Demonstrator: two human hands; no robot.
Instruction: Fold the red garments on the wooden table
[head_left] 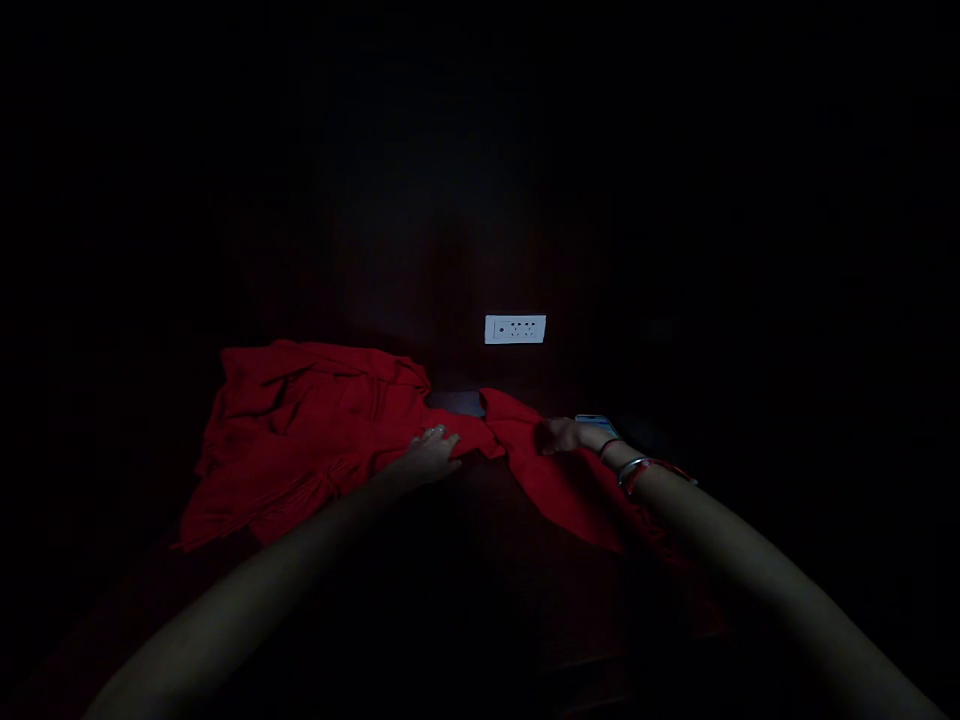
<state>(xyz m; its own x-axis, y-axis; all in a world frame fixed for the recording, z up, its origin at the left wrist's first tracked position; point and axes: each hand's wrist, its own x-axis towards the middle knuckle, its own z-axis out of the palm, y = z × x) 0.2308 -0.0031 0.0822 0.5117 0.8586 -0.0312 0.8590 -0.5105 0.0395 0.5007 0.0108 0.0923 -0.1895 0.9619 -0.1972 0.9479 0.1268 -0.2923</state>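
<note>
A red cloth garment (300, 420) with folds and gathers lies spread on a dark surface. My left hand (431, 455) rests palm down on its narrow right end, fingers stretched out. Beside it, a second red stretch of cloth (562, 490) curves down to the right; I cannot tell if both belong to one garment. My right hand (566, 436), with bangles at the wrist, lies on the upper edge of this stretch. Its fingers reach left and look loosely extended, though their tips are in shadow.
A white socket panel (515, 329) is on the dark wall behind the cloth. A phone with a lit screen (595, 423) lies just behind my right wrist. A greyish flat patch (457, 402) shows between the red stretches. Most of the surroundings are too dark to make out.
</note>
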